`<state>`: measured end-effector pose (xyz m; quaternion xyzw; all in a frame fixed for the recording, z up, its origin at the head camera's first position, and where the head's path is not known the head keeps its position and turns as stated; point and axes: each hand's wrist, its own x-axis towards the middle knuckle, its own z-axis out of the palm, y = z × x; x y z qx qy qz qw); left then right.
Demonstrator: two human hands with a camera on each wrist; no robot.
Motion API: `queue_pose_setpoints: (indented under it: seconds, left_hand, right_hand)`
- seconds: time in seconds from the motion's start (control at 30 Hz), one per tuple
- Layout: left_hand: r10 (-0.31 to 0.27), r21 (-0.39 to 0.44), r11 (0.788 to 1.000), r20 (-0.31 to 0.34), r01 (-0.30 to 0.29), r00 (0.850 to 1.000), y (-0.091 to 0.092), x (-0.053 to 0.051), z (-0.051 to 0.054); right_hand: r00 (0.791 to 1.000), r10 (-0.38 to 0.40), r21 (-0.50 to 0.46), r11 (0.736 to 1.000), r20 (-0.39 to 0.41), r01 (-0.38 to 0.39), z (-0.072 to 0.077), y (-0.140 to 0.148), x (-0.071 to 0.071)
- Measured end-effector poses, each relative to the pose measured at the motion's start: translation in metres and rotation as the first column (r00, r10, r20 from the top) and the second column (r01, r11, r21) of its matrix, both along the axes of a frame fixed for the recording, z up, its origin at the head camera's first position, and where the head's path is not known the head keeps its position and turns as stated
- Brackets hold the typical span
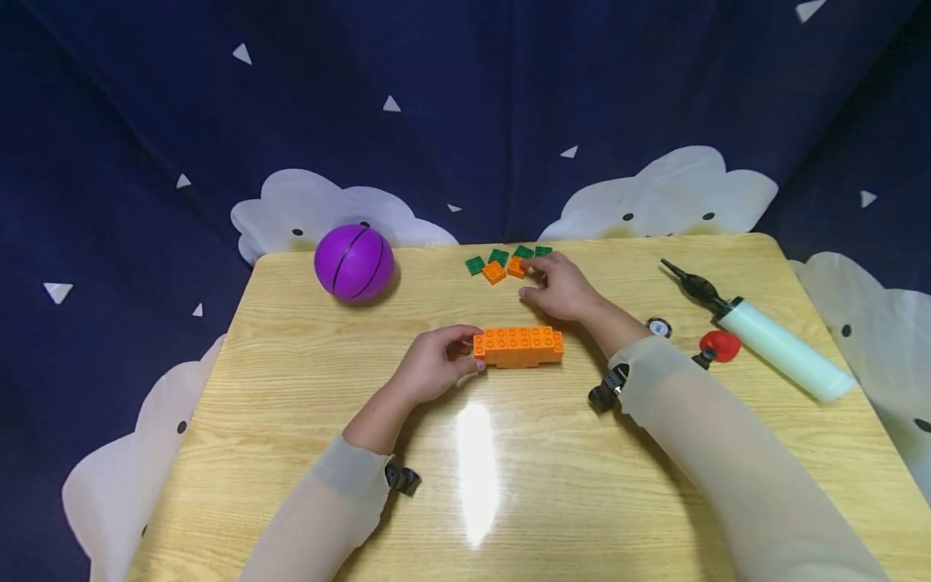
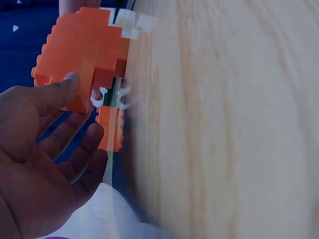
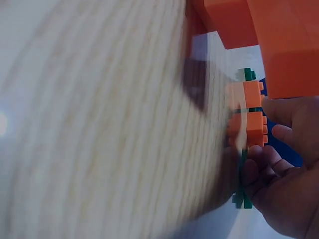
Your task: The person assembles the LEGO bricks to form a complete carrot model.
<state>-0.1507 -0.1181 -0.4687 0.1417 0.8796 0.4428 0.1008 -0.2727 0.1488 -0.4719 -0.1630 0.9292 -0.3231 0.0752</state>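
Pinching the left end of the joined orange block [image 1: 519,346], the left hand [image 1: 432,364] has its thumb on the near face and its fingers behind. The right hand [image 1: 563,289], beyond the block's right half, has thumb and index finger apart; the index tip is at the edge of the right-hand loose brick [image 1: 517,267], though whether it touches I cannot tell. That brick lies on the bench [image 1: 291,404] beyond the block, beside the left-hand loose brick [image 1: 494,272], with green bricks [image 1: 498,258] just behind.

The step in hand looks like taking up that loose brick. Best to close thumb and index low on opposite sides, clear of the studs, and lift straight up so that its neighbours are not nudged. A light, level left-hand pinch should do; squeezing one end hard could twist the stack.

As for writing, the round disc [image 1: 658,326], to the right of the block, bears a mark on its pale centre, too small to read. No brand is legible on the bricks or on the air pump [image 1: 781,347], farther right of the block.
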Motion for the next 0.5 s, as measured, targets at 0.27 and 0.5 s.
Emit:
queue_pose_setpoints:
  seconds: [0.27,0.5]
  left_hand:
    - [-0.003,0.01,1.0,0.006,0.003,1.0,-0.0001,0.0007,-0.0013]
    - [-0.002,0.01,1.0,0.001,0.002,1.0,-0.0006,0.0006,-0.0005]
  right_hand:
    - [1.0,0.012,0.058,0.998,0.013,-0.013,-0.0022,-0.0035,-0.0085]
    - [1.0,0.027,0.054,0.998,-0.004,-0.026,-0.0018,-0.005,-0.0084]
